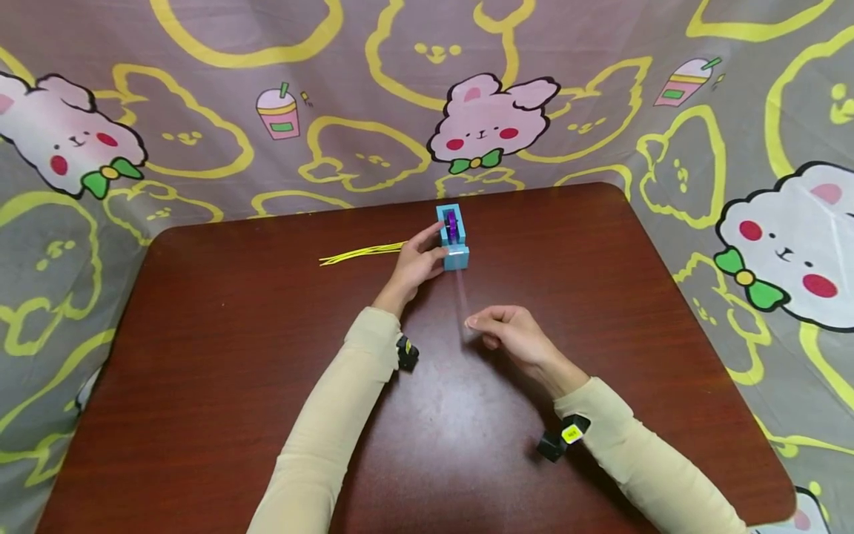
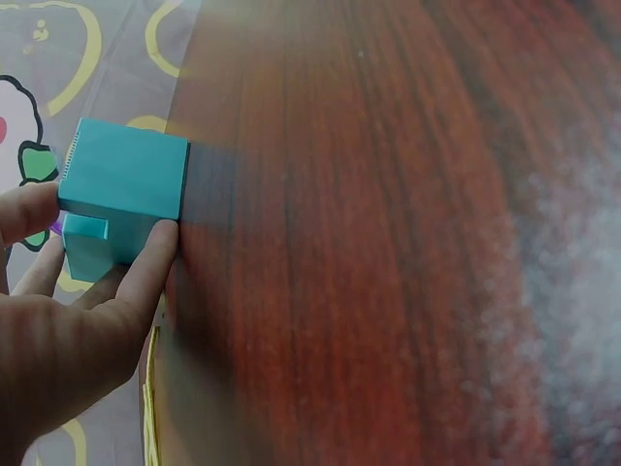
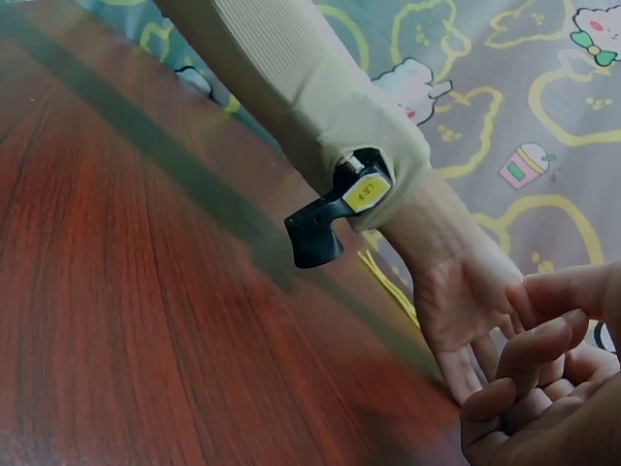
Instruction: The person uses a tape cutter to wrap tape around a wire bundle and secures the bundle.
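"Drawing out tape (image 1: 461, 297) looks like the step in hand, going by the head view?"

"I'd say so. The dispenser (image 1: 457, 259) is near the far edge of the tabletop (image 1: 267, 334), and the left hand (image 1: 415, 268) grips its side. The right hand (image 1: 520, 337) pinches the tape's free end, thumb against fingers, next to no gap. The next move probably calls for holding the dispenser still while the tape is torn against it."

"And the count?"

"One dispenser with one purple roll (image 1: 451, 222) in it, one length of tape, one bundle of yellow strands (image 1: 360, 254), two hands, two wrist cameras (image 1: 406, 354)."

"Left wrist view?"

"The left fingers are parted about as wide as the dispenser and bent around it, touching. A toothed edge (image 2: 70, 155) shows at one end."

"Right wrist view?"

"The right fingers are curled, tips together. The tape is hard to make out there, so I'd trust the head view on the pinch."
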`<action>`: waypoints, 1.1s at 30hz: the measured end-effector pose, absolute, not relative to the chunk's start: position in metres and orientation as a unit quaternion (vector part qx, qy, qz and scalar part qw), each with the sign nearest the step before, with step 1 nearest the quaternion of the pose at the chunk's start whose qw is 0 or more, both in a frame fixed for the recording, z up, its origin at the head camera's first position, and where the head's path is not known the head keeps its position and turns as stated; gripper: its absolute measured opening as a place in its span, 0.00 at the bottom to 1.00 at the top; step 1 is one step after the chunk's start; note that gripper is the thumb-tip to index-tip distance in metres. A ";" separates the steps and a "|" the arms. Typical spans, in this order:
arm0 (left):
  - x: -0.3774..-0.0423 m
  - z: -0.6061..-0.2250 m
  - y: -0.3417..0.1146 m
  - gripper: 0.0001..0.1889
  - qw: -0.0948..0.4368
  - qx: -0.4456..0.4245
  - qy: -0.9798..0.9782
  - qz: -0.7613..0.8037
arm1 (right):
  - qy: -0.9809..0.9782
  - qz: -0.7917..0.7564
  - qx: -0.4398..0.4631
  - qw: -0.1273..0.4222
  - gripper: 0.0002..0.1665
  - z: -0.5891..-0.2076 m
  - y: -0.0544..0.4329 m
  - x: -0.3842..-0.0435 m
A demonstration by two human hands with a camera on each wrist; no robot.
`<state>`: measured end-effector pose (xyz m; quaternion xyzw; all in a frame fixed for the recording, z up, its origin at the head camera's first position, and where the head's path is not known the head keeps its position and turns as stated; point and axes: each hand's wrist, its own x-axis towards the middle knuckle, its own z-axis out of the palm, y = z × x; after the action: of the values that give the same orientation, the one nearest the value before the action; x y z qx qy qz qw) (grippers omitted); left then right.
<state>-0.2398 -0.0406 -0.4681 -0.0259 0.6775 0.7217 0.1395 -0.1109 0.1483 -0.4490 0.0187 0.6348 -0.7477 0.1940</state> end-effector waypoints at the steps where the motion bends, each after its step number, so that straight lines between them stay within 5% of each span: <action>1: -0.240 -0.468 -0.040 0.27 0.140 -0.027 0.677 0.722 | 0.634 -0.749 0.019 0.194 0.08 -0.449 0.149 -0.110; 33: -0.239 -0.465 -0.039 0.28 0.140 -0.031 0.673 0.726 | 0.651 -0.729 0.014 0.212 0.06 -0.442 0.158 -0.095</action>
<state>-0.2389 -0.0393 -0.4654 -0.0310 0.6731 0.7255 0.1401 -0.0951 0.1578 -0.4417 0.0142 0.6513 -0.7285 0.2119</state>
